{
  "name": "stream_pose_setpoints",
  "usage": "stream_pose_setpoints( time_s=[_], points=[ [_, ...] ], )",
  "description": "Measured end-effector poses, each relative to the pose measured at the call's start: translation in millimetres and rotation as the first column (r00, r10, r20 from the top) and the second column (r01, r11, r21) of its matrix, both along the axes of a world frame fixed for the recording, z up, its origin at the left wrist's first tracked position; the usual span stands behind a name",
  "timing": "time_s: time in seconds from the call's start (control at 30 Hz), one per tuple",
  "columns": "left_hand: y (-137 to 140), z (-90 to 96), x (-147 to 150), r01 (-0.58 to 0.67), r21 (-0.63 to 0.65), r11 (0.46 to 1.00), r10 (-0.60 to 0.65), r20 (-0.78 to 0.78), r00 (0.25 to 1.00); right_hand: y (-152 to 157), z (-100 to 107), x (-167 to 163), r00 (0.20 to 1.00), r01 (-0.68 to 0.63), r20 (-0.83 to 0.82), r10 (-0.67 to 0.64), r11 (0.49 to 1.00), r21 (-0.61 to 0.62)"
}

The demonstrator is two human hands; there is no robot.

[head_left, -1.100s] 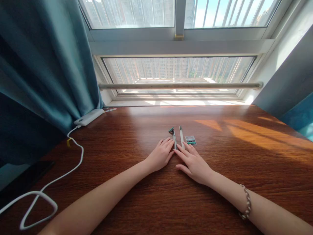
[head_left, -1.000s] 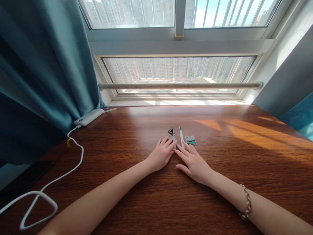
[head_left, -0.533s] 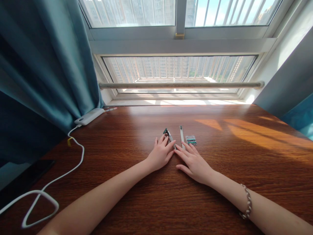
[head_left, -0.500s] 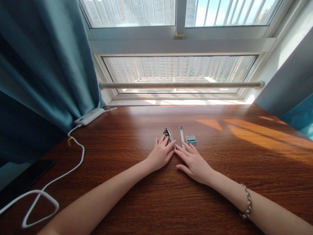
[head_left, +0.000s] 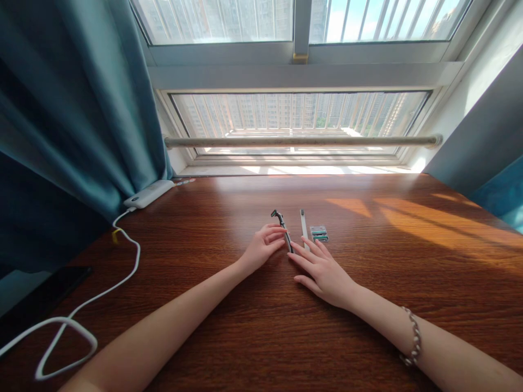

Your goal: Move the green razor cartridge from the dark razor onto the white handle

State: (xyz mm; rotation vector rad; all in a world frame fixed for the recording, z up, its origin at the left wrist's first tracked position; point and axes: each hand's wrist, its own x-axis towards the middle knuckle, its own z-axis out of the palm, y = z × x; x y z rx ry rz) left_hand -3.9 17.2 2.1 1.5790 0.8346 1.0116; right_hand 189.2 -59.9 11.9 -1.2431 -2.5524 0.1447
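A razor (head_left: 283, 228) is pinched by the fingers of the left hand (head_left: 261, 247), mid-bench; the right hand (head_left: 322, 269) lies flat, released, just beside. Loosely gripped, the razor may slip onto the bench (head_left: 204, 228)

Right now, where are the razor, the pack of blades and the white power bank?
razor (head_left: 281, 219), head view, on its dark neck just below the head
pack of blades (head_left: 318, 233), head view, middle of pack
white power bank (head_left: 149, 194), head view, top face
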Motion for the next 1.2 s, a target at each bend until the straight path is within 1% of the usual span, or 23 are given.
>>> stream_pose_setpoints(
  time_s=[0.1,0.23,0.3,0.37,0.4,0.47,0.53,0.6,0.67,0.73,0.8,0.87,0.93,1.0,1.07,1.13,1.2],
  points=[
    [1,-1.1,0,-0.023,-0.145,0.989,0.038,0.101,0.994,0,2,0,0.999,-0.048,0.005,0.048,0.999,0.000],
    [-6,0.8,3,-0.056,-0.243,0.968,0.102,0.179,0.979,-2,5,0,0.993,-0.107,-0.038,0.107,0.994,0.011],
    [-12,4.0,6,-0.058,-0.273,0.960,0.119,0.214,0.970,-3,6,1,0.984,-0.116,-0.134,0.118,0.993,0.025],
    [-18,8.0,9,-0.041,-0.298,0.954,0.113,0.227,0.967,-4,6,1,0.946,-0.065,-0.316,0.070,0.997,0.028],
    [-21,9.9,11,-0.034,-0.302,0.953,0.103,0.218,0.970,-3,5,2,0.907,-0.009,-0.421,0.015,1.000,0.015],
    [-26,12.9,14,-0.015,-0.294,0.956,0.068,0.169,0.983,-2,4,4,0.796,0.123,-0.592,-0.129,0.991,-0.050],
    [-32,14.5,16,0.021,-0.274,0.962,0.011,0.115,0.993,0,3,5,0.699,0.208,-0.672,-0.246,0.968,-0.139],
    [-39,15.1,18,0.070,-0.252,0.965,-0.049,0.092,0.995,3,2,7,0.653,0.216,-0.693,-0.304,0.953,-0.214],
    [-48,15.5,21,0.111,-0.244,0.964,-0.089,0.100,0.991,3,1,7,0.634,0.182,-0.697,-0.337,0.940,-0.288],
    [-56,16.4,23,0.153,-0.275,0.949,-0.127,0.111,0.986,2,-2,5,0.583,0.122,-0.715,-0.386,0.912,-0.392],
    [-62,17.8,25,0.186,-0.299,0.936,-0.159,0.113,0.981,-2,-5,-1,0.495,0.019,-0.744,-0.449,0.862,-0.507],
    [-65,19.3,25,0.202,-0.297,0.933,-0.180,0.100,0.979,-7,-7,-7,0.396,-0.105,-0.773,-0.496,0.812,-0.575],
    [-67,20.4,25,0.207,-0.286,0.936,-0.190,0.088,0.978,-12,-7,-14,0.306,-0.191,-0.797,-0.520,0.787,-0.587],
    [-66,20.9,25,0.209,-0.286,0.935,-0.193,0.081,0.978,-15,-5,-18,0.218,-0.225,-0.810,-0.544,0.780,-0.585],
    [-66,21.0,26,0.212,-0.287,0.934,-0.197,0.080,0.977,-16,-4,-19,0.153,-0.234,-0.811,-0.564,0.777,-0.585],
    [-66,21.0,26,0.221,-0.288,0.932,-0.206,0.084,0.975,-16,-4,-19,0.120,-0.244,-0.811,-0.572,0.775,-0.583],
    [-66,21.6,26,0.244,-0.289,0.926,-0.222,0.106,0.969,-15,-6,-17,0.118,-0.253,-0.814,-0.569,0.775,-0.579]
  ],
)
